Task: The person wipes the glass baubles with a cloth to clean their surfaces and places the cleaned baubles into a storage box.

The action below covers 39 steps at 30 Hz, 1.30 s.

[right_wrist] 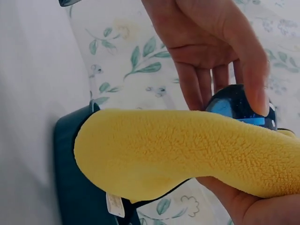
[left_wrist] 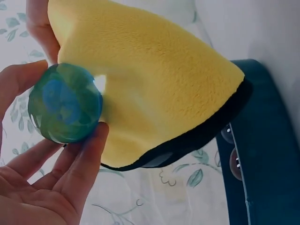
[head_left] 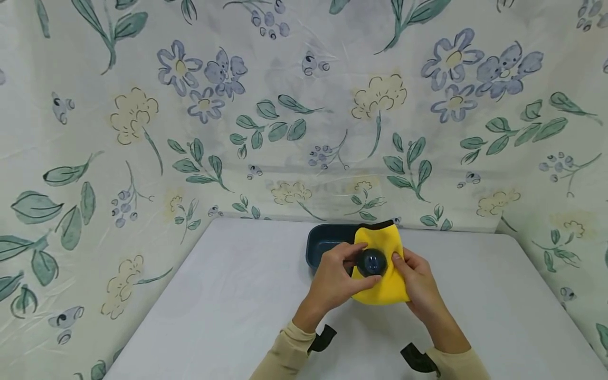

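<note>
My left hand (head_left: pixel 330 279) pinches a glossy dark blue ball (head_left: pixel 372 263) between thumb and fingers. Seen from the left wrist, the ball (left_wrist: pixel 65 103) looks glassy, with blue and green tones. Behind it, my right hand (head_left: pixel 423 285) grips a yellow fleecy cloth (head_left: pixel 382 293) by its right side, thumb on the front. A black band edges the top of this cloth, and the right wrist view shows a small white label (right_wrist: pixel 115 205). Ball and cloth are held up above the table, close together; the cloth hides part of the right hand's fingers.
A dark teal rectangular container (head_left: pixel 315 248) stands at the table's back, partly behind the cloth and left hand. Shiny rounded things (left_wrist: pixel 236 164) show at its side in the left wrist view. The white table (head_left: pixel 228 295) meets a flower-patterned sheet (head_left: pixel 304 132) behind.
</note>
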Each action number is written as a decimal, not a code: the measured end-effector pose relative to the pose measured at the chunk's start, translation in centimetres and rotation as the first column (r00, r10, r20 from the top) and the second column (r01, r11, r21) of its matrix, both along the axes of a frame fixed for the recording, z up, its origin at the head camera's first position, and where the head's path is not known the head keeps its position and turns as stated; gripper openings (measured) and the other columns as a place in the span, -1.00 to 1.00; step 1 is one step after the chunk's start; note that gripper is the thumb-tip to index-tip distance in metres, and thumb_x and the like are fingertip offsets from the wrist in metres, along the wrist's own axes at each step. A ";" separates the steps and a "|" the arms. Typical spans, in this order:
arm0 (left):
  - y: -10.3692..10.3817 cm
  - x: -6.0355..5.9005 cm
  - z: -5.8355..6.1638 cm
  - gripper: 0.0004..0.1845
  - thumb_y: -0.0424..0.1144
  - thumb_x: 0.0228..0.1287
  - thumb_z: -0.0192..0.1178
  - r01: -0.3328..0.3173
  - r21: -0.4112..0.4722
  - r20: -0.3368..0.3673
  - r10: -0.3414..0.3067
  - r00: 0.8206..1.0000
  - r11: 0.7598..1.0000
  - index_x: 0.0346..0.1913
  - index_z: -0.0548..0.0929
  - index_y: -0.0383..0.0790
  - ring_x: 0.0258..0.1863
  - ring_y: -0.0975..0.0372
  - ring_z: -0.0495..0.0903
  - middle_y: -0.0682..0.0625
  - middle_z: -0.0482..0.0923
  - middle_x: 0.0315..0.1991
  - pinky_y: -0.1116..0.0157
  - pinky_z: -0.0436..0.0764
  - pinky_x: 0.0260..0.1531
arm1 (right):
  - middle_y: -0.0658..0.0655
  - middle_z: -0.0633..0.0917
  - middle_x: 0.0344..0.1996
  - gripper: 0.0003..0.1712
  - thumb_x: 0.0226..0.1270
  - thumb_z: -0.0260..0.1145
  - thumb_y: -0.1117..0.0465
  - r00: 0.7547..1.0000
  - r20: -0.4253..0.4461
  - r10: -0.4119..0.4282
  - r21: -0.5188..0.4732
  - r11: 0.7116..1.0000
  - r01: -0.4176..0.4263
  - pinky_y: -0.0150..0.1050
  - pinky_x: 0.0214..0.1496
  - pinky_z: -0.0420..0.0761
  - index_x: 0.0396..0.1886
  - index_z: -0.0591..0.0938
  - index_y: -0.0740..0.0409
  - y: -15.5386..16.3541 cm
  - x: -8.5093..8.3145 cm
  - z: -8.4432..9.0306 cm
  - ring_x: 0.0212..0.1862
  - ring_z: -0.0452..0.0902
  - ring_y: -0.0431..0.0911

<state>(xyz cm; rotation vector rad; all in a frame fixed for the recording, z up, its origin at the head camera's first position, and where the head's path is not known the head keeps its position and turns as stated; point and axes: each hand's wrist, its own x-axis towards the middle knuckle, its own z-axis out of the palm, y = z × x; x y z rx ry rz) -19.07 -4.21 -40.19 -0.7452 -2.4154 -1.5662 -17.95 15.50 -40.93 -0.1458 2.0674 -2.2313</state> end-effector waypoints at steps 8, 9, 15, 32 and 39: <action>-0.1 0.0 -0.2 -0.36 -0.09 0.08 0.57 -0.032 -0.131 -0.044 0.027 0.999 0.991 0.24 0.68 -0.23 -0.04 0.23 0.70 -0.05 0.68 -0.04 0.50 0.70 0.00 | -0.03 0.64 -0.20 -0.48 0.73 -0.06 0.13 0.999 -0.033 -0.022 0.046 0.999 0.023 -0.33 -0.11 0.78 0.42 0.38 0.42 -0.1 0.1 0.2 -0.23 0.69 -0.22; -0.1 0.0 -0.2 -0.37 -0.08 0.08 0.57 -0.035 -0.140 -0.045 0.029 0.999 0.990 0.22 0.69 -0.23 -0.04 0.23 0.70 -0.05 0.69 -0.04 0.50 0.69 0.00 | -0.03 0.64 -0.21 -0.49 0.72 -0.05 0.13 0.999 -0.043 -0.030 0.057 0.998 0.033 -0.33 -0.13 0.78 0.41 0.39 0.42 -0.1 0.1 0.2 -0.24 0.68 -0.21; 0.0 -0.1 -0.1 -0.41 -0.03 0.06 0.57 -0.064 -0.176 -0.047 0.057 0.997 0.982 0.16 0.72 -0.18 -0.06 0.26 0.70 0.01 0.74 0.03 0.44 0.71 0.01 | 0.08 0.64 -0.22 -0.54 0.71 0.00 0.13 0.991 -0.105 -0.084 0.149 0.984 0.099 -0.34 -0.19 0.76 0.34 0.49 0.36 0.0 0.3 0.4 -0.30 0.65 -0.17; -1.6 -1.3 -0.3 -0.37 -0.09 0.07 0.59 -0.032 -0.097 0.083 0.040 0.996 0.995 0.21 0.71 -0.26 -0.03 0.11 0.79 -0.10 0.74 0.16 0.27 0.79 -0.02 | 0.30 0.62 -0.20 -0.62 0.67 0.05 0.23 0.948 -0.317 -0.034 0.239 0.964 0.115 -0.34 -0.26 0.70 0.26 0.56 0.37 -1.0 1.8 1.0 -0.32 0.56 -0.14; -2.6 -1.9 -0.5 -0.35 -0.10 0.08 0.58 -0.078 -0.045 0.129 0.083 0.988 0.996 0.24 0.69 -0.25 0.07 0.07 0.76 -0.13 0.71 0.20 0.18 0.79 0.03 | 0.31 0.66 -0.15 -0.61 0.65 0.08 0.24 0.942 -0.334 0.015 0.276 0.958 0.082 -0.36 -0.20 0.71 0.28 0.55 0.40 -1.9 2.2 1.0 -0.29 0.58 -0.12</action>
